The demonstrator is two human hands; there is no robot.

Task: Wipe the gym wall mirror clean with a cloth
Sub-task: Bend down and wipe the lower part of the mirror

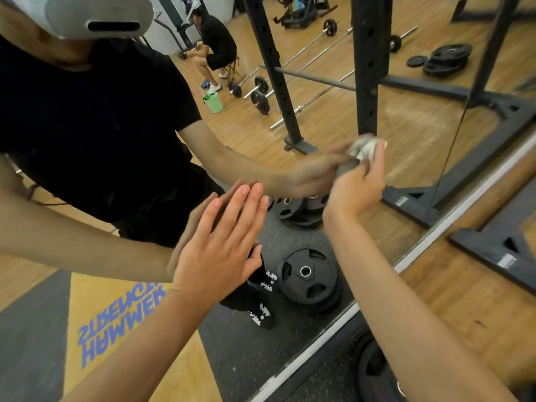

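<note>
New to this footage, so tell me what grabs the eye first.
The right hand, centre right, grips a crumpled cloth pressed to the mirror. The left hand lies flat against it at centre, fingers straight, meeting its reflection. A black weight plate shows reflected just below them.

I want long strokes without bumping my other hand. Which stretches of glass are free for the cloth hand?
Free: the wall mirror glass above and right of the crumpled grey-white cloth in the right hand, out to the dark vertical seam; also below that hand, down to the pale bottom frame. Crowded: leftward, where the left hand lies flat on the glass.
</note>
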